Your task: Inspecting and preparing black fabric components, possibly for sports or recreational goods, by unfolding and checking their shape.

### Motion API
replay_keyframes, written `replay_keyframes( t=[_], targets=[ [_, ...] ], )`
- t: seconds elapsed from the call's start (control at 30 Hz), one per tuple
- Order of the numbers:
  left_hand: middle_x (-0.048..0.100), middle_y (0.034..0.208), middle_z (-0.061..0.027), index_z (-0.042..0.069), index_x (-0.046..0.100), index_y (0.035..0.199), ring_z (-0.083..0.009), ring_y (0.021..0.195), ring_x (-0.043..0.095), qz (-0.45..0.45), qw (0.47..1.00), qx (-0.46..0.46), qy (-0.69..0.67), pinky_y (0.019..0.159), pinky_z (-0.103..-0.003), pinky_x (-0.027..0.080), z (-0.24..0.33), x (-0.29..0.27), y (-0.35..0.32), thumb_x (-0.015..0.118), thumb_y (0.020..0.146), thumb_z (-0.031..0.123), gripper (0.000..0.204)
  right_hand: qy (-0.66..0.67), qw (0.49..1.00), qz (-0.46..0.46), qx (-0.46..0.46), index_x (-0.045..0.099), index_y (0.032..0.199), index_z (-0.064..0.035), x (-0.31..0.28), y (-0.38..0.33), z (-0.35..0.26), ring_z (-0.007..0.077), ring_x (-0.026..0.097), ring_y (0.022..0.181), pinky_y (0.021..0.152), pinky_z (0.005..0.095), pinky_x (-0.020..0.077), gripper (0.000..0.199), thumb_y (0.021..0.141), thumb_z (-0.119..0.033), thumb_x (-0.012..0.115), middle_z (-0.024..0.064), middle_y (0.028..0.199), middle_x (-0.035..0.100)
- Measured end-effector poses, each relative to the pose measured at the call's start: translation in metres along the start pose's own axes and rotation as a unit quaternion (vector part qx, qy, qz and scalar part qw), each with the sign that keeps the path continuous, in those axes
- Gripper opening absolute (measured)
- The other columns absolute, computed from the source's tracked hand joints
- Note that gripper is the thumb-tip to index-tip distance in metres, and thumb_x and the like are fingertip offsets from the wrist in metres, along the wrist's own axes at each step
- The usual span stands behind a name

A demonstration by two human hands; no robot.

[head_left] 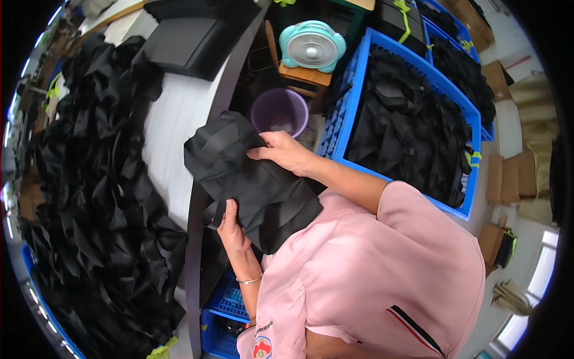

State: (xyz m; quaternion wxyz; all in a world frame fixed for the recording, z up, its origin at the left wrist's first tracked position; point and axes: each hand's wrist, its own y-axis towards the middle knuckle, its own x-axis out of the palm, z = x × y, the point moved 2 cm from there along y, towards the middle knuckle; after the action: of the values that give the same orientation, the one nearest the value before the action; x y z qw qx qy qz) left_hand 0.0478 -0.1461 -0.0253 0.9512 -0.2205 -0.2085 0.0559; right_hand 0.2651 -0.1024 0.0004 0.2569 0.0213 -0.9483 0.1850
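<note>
A crumpled piece of black fabric [248,179], folded in several layers, is held up in front of my body by both hands. My left hand [234,232] grips its lower left side, thumb on top and the fingers hidden beneath the cloth. At its upper right edge, my right hand [286,154] pinches the fabric between thumb and fingers. To the left, a long heap of similar black fabric pieces [101,179] covers much of the white table [173,137].
Flat stacked black sheets [182,42] lie at the table's far end. Beyond my hands stand a purple bin [258,107] and a turquoise fan [312,48] on a wooden stool [305,75]. A blue crate [412,66] full of black fabric is on the right. Blue baskets [224,338] sit below the table.
</note>
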Motion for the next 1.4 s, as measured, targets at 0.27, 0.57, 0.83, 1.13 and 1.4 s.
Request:
replay_keyframes(
  t=[0.27, 0.57, 0.83, 1.13, 1.4],
  targets=[
    [0.062, 0.134, -0.0119, 0.002, 0.042, 0.151, -0.0152, 0.109, 0.065, -0.222, 0.958, 0.004, 0.182, 0.083, -0.028, 0.055, -0.017, 0.082, -0.006, 0.062, 0.102, 0.016, 0.055, -0.009, 0.959, 0.206, -0.196, 0.062, 0.118, -0.0008, -0.136, -0.059, 0.004, 0.0148, 0.064, 0.101, 0.091, 0.0314, 0.0532, 0.029, 0.091, -0.008, 0.069, 0.0060, 0.114, 0.068],
    [0.063, 0.134, -0.0113, 0.002, 0.055, 0.140, -0.0189, 0.112, 0.065, -0.252, 0.939, -0.085, 0.218, 0.088, -0.032, 0.055, -0.038, 0.068, -0.001, 0.063, 0.101, 0.018, 0.043, -0.490, 0.644, 0.585, -0.046, 0.015, 0.160, -0.0060, -0.354, -0.180, 0.034, 0.0491, 0.036, 0.142, 0.114, 0.0472, 0.0345, 0.111, 0.082, -0.054, 0.077, 0.0359, 0.158, 0.023],
    [0.065, 0.130, -0.0099, 0.002, 0.059, 0.137, -0.0176, 0.111, 0.065, -0.244, 0.935, -0.112, 0.231, 0.088, -0.031, 0.053, -0.062, 0.048, 0.004, 0.064, 0.101, 0.019, 0.040, -0.612, 0.655, 0.428, 0.117, 0.001, 0.162, -0.0301, -0.365, -0.098, 0.168, 0.0639, 0.011, 0.144, 0.120, 0.0592, 0.0216, 0.111, 0.084, -0.031, 0.079, 0.0392, 0.160, -0.002],
    [0.069, 0.119, -0.0062, -0.002, 0.066, 0.124, -0.0111, 0.110, 0.063, -0.336, 0.937, -0.005, 0.094, 0.100, -0.028, 0.049, 0.055, 0.108, -0.026, 0.063, 0.101, 0.013, 0.027, -0.619, 0.607, 0.291, 0.405, 0.006, 0.163, -0.0318, -0.407, -0.059, 0.152, 0.0640, 0.014, 0.143, 0.119, 0.0580, 0.0255, 0.092, 0.092, -0.054, 0.060, 0.0361, 0.162, -0.007],
    [0.071, 0.099, -0.0145, -0.004, 0.071, 0.102, -0.0253, 0.093, 0.070, -0.478, 0.789, 0.338, -0.187, 0.082, -0.034, 0.055, 0.193, 0.120, -0.065, 0.065, 0.091, 0.002, 0.014, -0.737, 0.547, 0.307, 0.251, 0.069, 0.092, 0.0032, -0.279, -0.079, -0.010, 0.0427, 0.070, 0.098, 0.085, 0.0513, 0.0548, 0.045, 0.096, -0.042, 0.064, 0.0262, 0.098, 0.072]
  ],
)
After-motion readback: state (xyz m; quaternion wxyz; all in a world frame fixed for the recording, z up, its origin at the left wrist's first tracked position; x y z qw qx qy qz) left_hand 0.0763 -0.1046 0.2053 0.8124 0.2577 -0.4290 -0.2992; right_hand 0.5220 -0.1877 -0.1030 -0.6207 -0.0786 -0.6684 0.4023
